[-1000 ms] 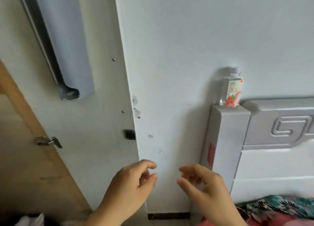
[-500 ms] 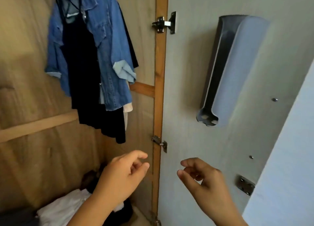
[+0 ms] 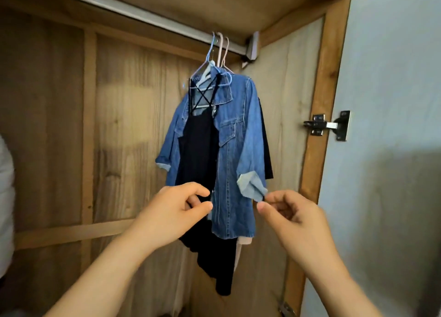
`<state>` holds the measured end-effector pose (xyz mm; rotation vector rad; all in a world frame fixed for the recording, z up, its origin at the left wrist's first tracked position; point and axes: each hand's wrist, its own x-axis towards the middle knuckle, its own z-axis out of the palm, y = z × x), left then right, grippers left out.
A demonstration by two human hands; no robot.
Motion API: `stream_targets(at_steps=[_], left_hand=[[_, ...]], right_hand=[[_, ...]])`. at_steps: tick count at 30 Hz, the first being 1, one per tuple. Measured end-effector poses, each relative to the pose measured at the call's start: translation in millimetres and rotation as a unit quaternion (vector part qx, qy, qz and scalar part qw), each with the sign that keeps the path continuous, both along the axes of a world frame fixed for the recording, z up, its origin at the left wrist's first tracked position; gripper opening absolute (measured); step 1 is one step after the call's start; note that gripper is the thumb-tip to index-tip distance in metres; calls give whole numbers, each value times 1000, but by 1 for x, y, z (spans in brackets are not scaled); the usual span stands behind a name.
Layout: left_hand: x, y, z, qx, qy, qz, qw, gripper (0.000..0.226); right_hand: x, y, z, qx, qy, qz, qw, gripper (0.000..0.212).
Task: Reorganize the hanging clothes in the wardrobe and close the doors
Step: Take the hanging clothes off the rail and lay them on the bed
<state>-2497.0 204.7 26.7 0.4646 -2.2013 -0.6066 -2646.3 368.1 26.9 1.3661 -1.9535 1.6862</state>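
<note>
- Half a second ago the view took in the open white door with its grey holder and the lower wardrobe; now it looks higher, at the metal hanging rail (image 3: 152, 18) running from upper left to upper centre of the frame, and the holder is out of sight.
- Both hands have kept their half-curled pose but now sit nearer the clothes, at lower centre.
- A blue denim shirt with rolled cuffs (image 3: 235, 154) hangs from the rail's right end on thin blue and pale wire hangers (image 3: 216, 61), bunched close together.
- In front of it hangs a dark, soft strappy garment (image 3: 198, 154); a pale cloth peeks out below the denim hem.
- The left hand (image 3: 174, 217) has thumb and forefinger curled toward each other, its grip nearly closed at the dark garment's edge; whether it pinches the fabric I cannot tell.
- The right hand (image 3: 296, 221) is loosely curled, holding nothing, its fingertips just beside the shirt's rolled cuff.
- The wooden back panel (image 3: 128, 135) is grainy, with bare rail left of the hangers.
- A metal hinge (image 3: 327, 125) joins the frame to the white door (image 3: 391, 90) at right.
</note>
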Motion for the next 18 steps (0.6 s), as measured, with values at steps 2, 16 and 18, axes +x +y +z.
stream_targets(at_steps=[2, 16, 18], left_hand=[[-6, -20, 13, -11, 20, 9, 1000, 16], [-61, -192, 120, -106, 91, 20, 990, 14], [-63, -212, 131, -120, 98, 28, 988, 14]], right_hand=[[-6, -19, 20, -12, 24, -5, 1000, 5], [-38, -204, 211, -44, 236, -143, 960, 19], [-45, -223, 229, -42, 267, -183, 945, 19]])
